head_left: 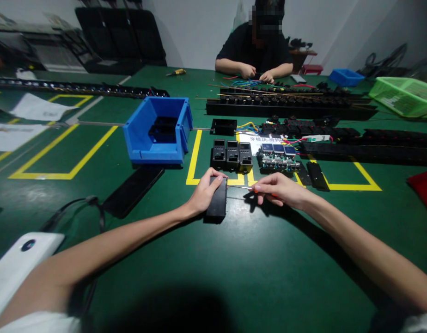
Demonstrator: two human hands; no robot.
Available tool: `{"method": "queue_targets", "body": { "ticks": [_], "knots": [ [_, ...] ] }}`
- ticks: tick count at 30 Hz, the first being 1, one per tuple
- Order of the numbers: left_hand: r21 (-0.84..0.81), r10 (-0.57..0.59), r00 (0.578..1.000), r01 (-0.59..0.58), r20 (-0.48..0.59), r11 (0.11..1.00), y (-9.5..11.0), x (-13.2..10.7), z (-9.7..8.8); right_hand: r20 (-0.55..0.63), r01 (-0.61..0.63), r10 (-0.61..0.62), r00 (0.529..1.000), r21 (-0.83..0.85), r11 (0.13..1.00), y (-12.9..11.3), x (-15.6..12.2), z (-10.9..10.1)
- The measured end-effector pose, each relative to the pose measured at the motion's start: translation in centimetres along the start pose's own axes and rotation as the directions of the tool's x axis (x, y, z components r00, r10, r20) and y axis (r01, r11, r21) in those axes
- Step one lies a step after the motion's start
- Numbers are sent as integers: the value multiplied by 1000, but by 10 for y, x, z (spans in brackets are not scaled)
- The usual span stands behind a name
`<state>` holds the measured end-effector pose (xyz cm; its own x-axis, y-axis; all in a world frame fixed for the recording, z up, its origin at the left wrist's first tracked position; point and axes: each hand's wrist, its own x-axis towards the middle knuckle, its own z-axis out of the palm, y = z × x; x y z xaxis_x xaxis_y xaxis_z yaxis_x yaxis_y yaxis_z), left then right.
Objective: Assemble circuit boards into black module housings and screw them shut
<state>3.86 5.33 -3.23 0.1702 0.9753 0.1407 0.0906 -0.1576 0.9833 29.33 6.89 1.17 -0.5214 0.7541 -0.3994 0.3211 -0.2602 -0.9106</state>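
My left hand [205, 190] is closed around the upper end of a black rectangular plastic case [216, 202], thumb on top, just above the green table. In my right hand [281, 190] is a screwdriver [241, 187], its orange handle mostly hidden by the fingers. The thin metal shaft points left, and its tip meets or nearly meets the case's right side. Beyond my hands stand three black housings [232, 156] in a row. Right of them lies a group of circuit boards [278, 157] with small displays. Two flat black covers [317, 175] lie farther right.
A blue bin [156, 155] with black parts inside stands left of the housings. A black phone-like slab [133, 192] and a white device [22, 259] lie nearer left. Long black rails [289, 110] and wires stretch across the back, before a co-worker [251, 51]. A green basket [404, 95] stands far right.
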Motion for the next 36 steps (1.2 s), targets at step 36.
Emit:
{"method": "queue_targets", "body": {
  "ticks": [36],
  "knots": [
    [39,9,1000,-9,2,999,1,0,0,136,505,-749,648,-814,289,13,-4,-3]
  ]
}}
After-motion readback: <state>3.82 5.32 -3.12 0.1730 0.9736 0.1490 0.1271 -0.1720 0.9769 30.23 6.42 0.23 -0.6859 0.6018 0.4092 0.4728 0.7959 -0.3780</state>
